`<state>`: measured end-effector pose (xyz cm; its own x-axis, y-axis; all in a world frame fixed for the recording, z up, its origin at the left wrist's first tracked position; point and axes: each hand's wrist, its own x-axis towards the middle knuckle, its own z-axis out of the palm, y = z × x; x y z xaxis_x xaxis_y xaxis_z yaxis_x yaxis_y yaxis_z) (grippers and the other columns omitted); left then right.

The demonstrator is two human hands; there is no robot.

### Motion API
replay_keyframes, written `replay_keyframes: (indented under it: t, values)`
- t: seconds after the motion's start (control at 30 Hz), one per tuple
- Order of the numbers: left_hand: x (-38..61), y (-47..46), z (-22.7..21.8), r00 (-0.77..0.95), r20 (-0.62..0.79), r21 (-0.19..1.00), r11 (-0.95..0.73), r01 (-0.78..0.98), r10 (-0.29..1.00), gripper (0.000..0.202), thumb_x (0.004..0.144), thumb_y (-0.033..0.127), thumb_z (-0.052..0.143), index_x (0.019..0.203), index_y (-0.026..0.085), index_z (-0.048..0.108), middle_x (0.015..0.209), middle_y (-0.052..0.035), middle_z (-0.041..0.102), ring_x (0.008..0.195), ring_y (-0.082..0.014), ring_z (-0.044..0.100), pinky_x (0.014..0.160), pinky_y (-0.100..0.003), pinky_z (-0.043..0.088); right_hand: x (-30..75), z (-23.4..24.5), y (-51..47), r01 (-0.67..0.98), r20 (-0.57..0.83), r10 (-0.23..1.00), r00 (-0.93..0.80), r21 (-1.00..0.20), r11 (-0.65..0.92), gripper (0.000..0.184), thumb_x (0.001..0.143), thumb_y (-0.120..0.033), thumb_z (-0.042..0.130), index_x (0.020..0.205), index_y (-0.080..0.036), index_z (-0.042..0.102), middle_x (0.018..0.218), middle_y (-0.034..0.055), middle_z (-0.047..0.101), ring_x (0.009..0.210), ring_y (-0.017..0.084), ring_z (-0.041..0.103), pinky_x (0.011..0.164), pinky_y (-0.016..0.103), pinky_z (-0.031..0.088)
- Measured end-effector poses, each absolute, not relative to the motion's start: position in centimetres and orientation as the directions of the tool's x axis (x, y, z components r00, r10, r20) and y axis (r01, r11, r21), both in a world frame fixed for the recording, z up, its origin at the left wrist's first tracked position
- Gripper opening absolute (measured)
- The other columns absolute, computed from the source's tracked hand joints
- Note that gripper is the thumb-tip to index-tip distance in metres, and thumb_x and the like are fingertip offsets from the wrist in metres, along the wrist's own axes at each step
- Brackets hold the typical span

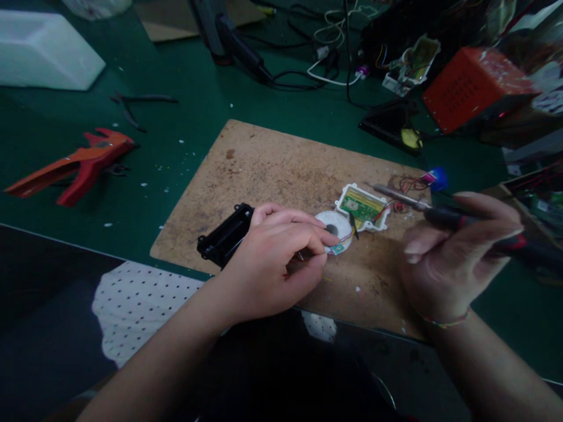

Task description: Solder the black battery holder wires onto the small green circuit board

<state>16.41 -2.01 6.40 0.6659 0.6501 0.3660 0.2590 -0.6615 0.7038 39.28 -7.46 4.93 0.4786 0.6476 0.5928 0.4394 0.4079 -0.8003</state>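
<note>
Head view shows a white, dark-centred disc [340, 225]

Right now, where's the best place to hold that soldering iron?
I'd hold the soldering iron by its thick dark handle, coming from the right, like the right hand does: the thin metal end points left and might be hot.

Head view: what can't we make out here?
All in the head view:
Anything between the left hand's fingertips: hidden by the hand itself.
Round white part: partly covered by that hand.
Black housing: right end hidden behind the same hand.
Green circuit board: markings too small to read.
Soldering iron in the right hand: back end lost in dark near the right edge.
White block: cut off by the left edge.
</note>
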Motion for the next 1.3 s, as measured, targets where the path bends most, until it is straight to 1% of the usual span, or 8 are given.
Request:
replay_keyframes:
  t: [0.1,0.2,0.3,0.6,0.77,0.97,1.13,1.3]
  values:
    - [16.4,-2.0,6.4,0.661,0.371,0.700,-0.664,0.262,0.652,0.010,0.089,0.014,0.064,0.085,0.023,0.062,0.109,0.0037,0.077,0.112,-0.0191,0.064,0.103,-0.045,0.035,39.1,5.0,-7.5,0.456,0.616,0.687,0.384,-0.774,0.439,0.017,0.092,-0.028,0.067,0.108,-0.027,0.069,0.096,0.0001,0.067,0.057,0.008,0.066,0.042,0.021,0.046]
    - [16.4,-2.1,6.4,0.663,0.370,0.699,-0.665,0.263,0.651,0.009,0.088,0.014,0.064,0.086,0.023,0.063,0.110,0.0027,0.077,0.112,-0.0199,0.064,0.102,-0.046,0.035,38.7,5.4,-7.6,0.490,0.537,0.819,0.201,-0.779,0.391,0.047,0.078,-0.019,0.080,0.121,-0.030,0.065,0.096,0.0003,0.070,0.078,0.016,0.072,0.070,0.032,0.061]
    - [16.4,-2.1,6.5,0.671,0.362,0.698,-0.666,0.265,0.647,0.009,0.088,0.015,0.064,0.087,0.023,0.063,0.109,0.0032,0.077,0.112,-0.0200,0.064,0.103,-0.046,0.035,38.5,5.5,-7.6,0.510,0.500,0.859,0.109,-0.770,0.383,0.065,0.070,-0.014,0.084,0.129,-0.029,0.060,0.096,-0.0001,0.070,0.084,0.018,0.071,0.083,0.036,0.060]
    - [15.7,-2.5,7.1,0.668,0.404,0.635,-0.718,0.287,0.625,0.016,0.089,0.019,0.066,0.104,0.026,0.064,0.120,0.0007,0.073,0.118,-0.0220,0.062,0.103,-0.047,0.036,38.4,5.4,-7.4,0.505,0.457,0.886,0.074,-0.784,0.362,0.064,0.071,-0.013,0.083,0.129,-0.027,0.058,0.098,-0.0005,0.070,0.088,0.017,0.070,0.090,0.038,0.058]
    - [14.6,-3.3,7.7,0.761,0.428,0.468,-0.840,0.275,0.488,0.021,0.090,0.024,0.069,0.110,0.028,0.065,0.131,0.0004,0.070,0.127,-0.0240,0.058,0.104,-0.047,0.037,38.5,5.4,-7.3,0.510,0.459,0.886,0.071,-0.780,0.363,0.064,0.071,-0.015,0.083,0.128,-0.027,0.058,0.099,-0.0005,0.071,0.089,0.017,0.070,0.091,0.037,0.057]
    - [13.9,-3.7,6.5,0.788,0.461,0.269,-0.911,0.313,0.407,0.026,0.092,0.014,0.066,0.110,0.033,0.069,0.131,0.0053,0.070,0.127,-0.0217,0.059,0.108,-0.046,0.034,38.5,5.2,-7.4,0.514,0.453,0.888,0.083,-0.783,0.351,0.064,0.071,-0.018,0.084,0.128,-0.028,0.058,0.101,0.0003,0.071,0.090,0.018,0.070,0.089,0.039,0.057]
    - [13.9,-3.1,6.7,0.725,0.504,0.454,-0.858,0.240,0.469,0.021,0.092,0.016,0.066,0.105,0.032,0.070,0.108,0.0059,0.078,0.114,-0.0201,0.066,0.105,-0.046,0.033,38.5,5.2,-7.5,0.515,0.461,0.884,0.078,-0.778,0.360,0.062,0.071,-0.017,0.083,0.128,-0.028,0.058,0.100,0.0005,0.071,0.089,0.018,0.070,0.089,0.040,0.058]
    - [15.1,-2.7,7.2,0.528,0.427,0.673,-0.648,0.356,0.734,0.010,0.091,0.024,0.071,0.099,0.028,0.073,0.096,0.0021,0.078,0.095,-0.0194,0.069,0.093,-0.041,0.045,38.5,5.5,-7.4,0.528,0.458,0.886,0.073,-0.771,0.355,0.059,0.073,-0.017,0.083,0.126,-0.027,0.059,0.096,-0.0001,0.072,0.089,0.018,0.070,0.091,0.040,0.057]
